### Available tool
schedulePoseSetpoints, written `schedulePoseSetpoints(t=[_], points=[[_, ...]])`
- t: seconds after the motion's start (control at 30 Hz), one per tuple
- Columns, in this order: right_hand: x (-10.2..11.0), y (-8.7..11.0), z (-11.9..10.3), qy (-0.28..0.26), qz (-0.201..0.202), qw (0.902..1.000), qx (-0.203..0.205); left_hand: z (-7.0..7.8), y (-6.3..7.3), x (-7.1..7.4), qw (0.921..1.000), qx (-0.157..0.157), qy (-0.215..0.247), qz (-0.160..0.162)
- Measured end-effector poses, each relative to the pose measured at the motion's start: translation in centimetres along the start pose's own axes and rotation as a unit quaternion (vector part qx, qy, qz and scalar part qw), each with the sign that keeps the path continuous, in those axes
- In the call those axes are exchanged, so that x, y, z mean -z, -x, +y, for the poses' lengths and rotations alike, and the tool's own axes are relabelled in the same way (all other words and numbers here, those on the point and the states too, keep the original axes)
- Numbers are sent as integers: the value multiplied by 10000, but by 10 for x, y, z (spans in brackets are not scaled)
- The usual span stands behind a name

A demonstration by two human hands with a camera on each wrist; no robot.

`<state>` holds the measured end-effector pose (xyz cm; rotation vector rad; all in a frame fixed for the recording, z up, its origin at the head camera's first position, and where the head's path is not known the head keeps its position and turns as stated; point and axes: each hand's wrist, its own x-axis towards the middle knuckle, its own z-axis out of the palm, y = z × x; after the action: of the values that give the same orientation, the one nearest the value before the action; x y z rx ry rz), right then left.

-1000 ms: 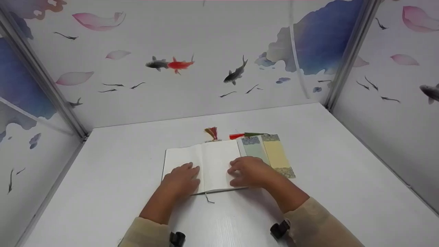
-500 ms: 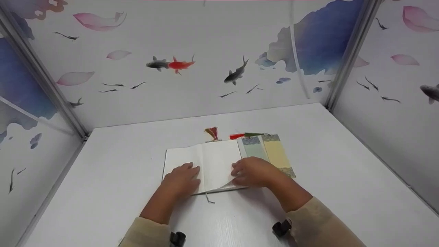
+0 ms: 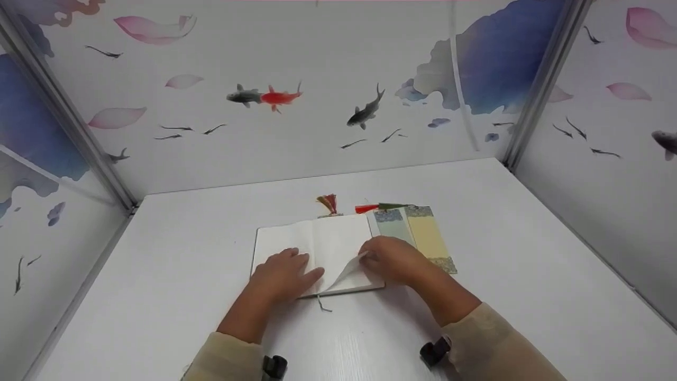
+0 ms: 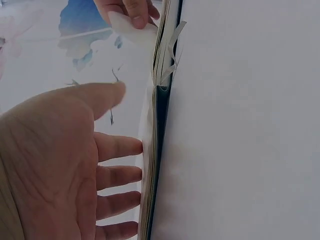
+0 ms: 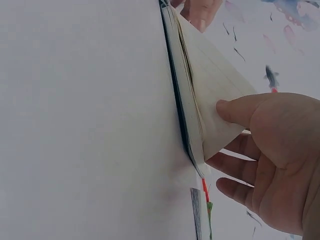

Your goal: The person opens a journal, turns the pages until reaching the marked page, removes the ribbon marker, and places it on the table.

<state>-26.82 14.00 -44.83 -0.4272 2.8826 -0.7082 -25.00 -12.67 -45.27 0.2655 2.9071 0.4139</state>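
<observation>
An open notebook (image 3: pixel 338 233) with blank cream pages and a dark cover lies on the white table. My left hand (image 3: pixel 283 275) rests on its left page, fingers straight, thumb spread toward the fold; the left wrist view shows those fingertips (image 4: pixel 132 146) touching the page. At the lower right corner my right hand (image 3: pixel 394 259) pinches a lifted page (image 5: pixel 212 95) between thumb and forefinger, its other fingers loosely bent below. The raised sheet (image 3: pixel 346 272) curls up from the right side of the notebook. A thin ribbon marker (image 3: pixel 323 304) hangs out at the bottom of the fold.
Right of the notebook lie a green bookmark (image 3: pixel 392 227) and a yellow bookmark (image 3: pixel 427 233), with red and green tassels (image 3: pixel 378 207) at their top. Another tassel (image 3: pixel 329 202) sticks out behind the notebook. Printed wall panels (image 3: pixel 317 148) enclose the table (image 3: pixel 185 254).
The right hand has taken hold of the right page's lower corner and raised it, curling it toward the fold. The left thumb has spread out to the right.
</observation>
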Motion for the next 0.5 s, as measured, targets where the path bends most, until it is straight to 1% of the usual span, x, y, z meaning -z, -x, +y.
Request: schedulePoseSetpoints(t=[0.1,0.2,0.27,0.33,0.4,0.5], points=[[0,0,-1,-173,107,9997,-159,3,1,1,9997,-128,143,160],[2,0,-3,-366,200,9988,-249,6,3,2,9985,-365,322,254],[2,0,-4,-429,296,9985,-185,7,4,2,9976,-494,432,214],[2,0,-5,-447,395,9982,-91,9,4,1,9972,-573,442,165],[2,0,-6,-455,540,9975,52,9,3,-2,9971,-559,478,167],[1,0,-8,-466,828,9951,276,9,2,-5,9971,-415,595,248]])
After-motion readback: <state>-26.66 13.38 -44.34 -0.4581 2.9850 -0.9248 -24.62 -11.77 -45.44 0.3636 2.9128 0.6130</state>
